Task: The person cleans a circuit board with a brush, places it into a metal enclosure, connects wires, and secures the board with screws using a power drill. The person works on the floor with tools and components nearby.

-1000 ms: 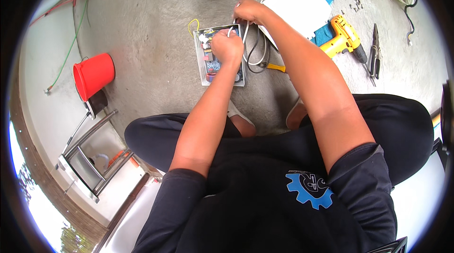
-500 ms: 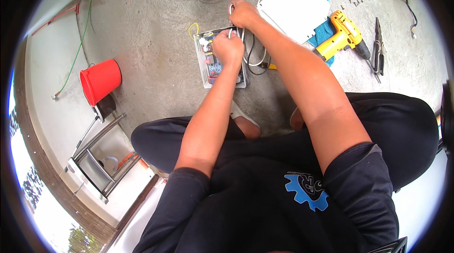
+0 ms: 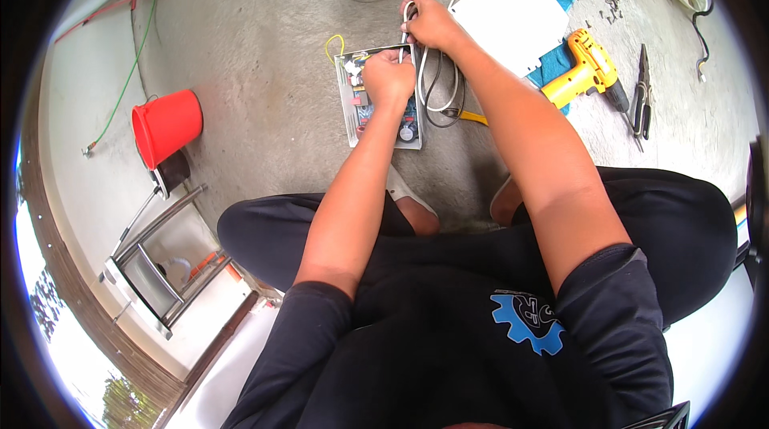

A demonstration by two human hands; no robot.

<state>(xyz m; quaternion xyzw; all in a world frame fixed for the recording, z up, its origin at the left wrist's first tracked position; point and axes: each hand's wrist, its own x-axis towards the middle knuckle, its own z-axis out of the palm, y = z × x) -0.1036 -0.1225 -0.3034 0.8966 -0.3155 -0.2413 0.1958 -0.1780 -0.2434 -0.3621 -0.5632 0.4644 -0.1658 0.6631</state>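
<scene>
An open, light grey casing (image 3: 347, 115) lies on the floor before me, with a circuit board (image 3: 384, 124) and several small parts and wires inside. My left hand (image 3: 389, 76) is over the casing's far right part, its fingers closed on a white cable (image 3: 404, 38). Just beyond the casing's far edge, my right hand (image 3: 432, 24) grips the same cable, which bends round at its fingers. My left fingertips are partly hidden. White and black cables loop beside the casing, and a yellow wire (image 3: 335, 38) sticks out at its far left corner.
At the right lie a white panel (image 3: 513, 20) on a blue cloth (image 3: 553, 67), a yellow drill (image 3: 585, 68), pliers (image 3: 642, 100) and loose screws (image 3: 611, 8). A yellow-handled tool (image 3: 473, 116) sits under my right forearm. A red bucket (image 3: 168, 126) stands left.
My right hand has moved a little to the right, away from my left hand, with the white cable in its fingers. My left hand stays over the casing. The whole view has shifted slightly.
</scene>
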